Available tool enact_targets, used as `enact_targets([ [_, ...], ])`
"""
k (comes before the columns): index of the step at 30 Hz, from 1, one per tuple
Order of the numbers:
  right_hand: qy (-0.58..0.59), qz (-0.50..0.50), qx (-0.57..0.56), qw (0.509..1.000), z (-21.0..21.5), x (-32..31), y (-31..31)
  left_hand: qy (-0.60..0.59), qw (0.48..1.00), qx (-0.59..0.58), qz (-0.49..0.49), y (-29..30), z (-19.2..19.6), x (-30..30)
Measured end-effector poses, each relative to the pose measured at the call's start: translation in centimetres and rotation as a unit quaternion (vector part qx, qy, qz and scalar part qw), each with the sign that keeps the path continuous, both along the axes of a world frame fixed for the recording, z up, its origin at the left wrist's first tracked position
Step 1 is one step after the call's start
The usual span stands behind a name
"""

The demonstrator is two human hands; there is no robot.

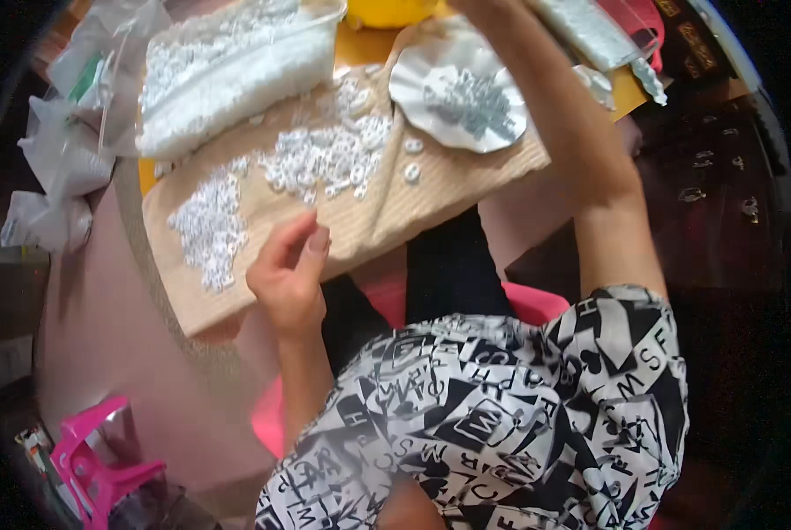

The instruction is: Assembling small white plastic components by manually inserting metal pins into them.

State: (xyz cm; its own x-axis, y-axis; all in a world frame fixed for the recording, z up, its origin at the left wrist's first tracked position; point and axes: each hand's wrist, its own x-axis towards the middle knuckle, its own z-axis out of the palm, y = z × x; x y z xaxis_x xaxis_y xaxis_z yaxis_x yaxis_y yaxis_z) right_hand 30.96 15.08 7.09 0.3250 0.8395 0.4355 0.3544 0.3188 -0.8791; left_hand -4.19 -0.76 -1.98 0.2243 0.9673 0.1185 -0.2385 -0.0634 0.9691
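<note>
My left hand [291, 274] is over the near edge of a beige ribbed cloth-like mat [466, 181], its fingers curled and the thumb tip against the index finger. Whatever lies in that pinch is hidden or too small to name. Past it are a loose pile of small white plastic pieces with holes [329, 157] and a smaller-piece white pile [210, 225] to the left. My right forearm [581, 132] reaches up across the right side, and its hand is cut off by the top edge. Beside that arm sits a white scalloped dish [408, 84] holding small grey metal-looking parts [479, 102].
A clear plastic box [236, 110] full of white pieces stands at the far left, with plastic bags [64, 141] beside it. A yellow bowl [386, 11] is at the back. Two round white pieces [412, 173] lie near the dish. A pink stool [104, 459] stands lower left.
</note>
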Motion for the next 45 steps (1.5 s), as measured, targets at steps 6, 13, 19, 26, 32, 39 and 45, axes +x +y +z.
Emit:
enact_targets([
  [6, -0.177, -0.03, -0.111, 0.977, 1.2, -1.1, -1.4, 0.1, 0.986, 0.115, 0.066, 2.0, -1.7, -0.9],
  [13, -0.482, -0.004, -0.241, 0.842, -5.1, -4.3, -12.4, 0.267, 0.94, 0.187, 0.097, 3.4, -1.0, 0.1],
  [19, -0.536, 0.026, -0.16, 0.829, -8.1, -3.6, -13.5, 0.325, 0.913, 0.238, 0.065, 4.2, -1.6, 2.3],
  [26, -0.516, -0.015, -0.179, 0.838, -8.1, -4.5, -13.3, 0.457, 0.836, 0.302, 0.024, 5.6, -1.0, 3.7],
  [32, -0.494, -0.017, -0.175, 0.852, -8.2, -4.3, -13.3, 0.414, 0.867, 0.272, 0.053, 6.1, -1.9, 3.6],
  [39, -0.42, -0.047, -0.138, 0.896, -8.3, -4.4, -12.8, 0.215, 0.97, 0.105, 0.033, 5.3, -0.9, 1.6],
  [45, -0.424, -0.058, -0.13, 0.894, -8.3, -4.0, -12.9, -0.066, 0.988, -0.132, -0.045, 4.1, 0.6, 0.2],
])
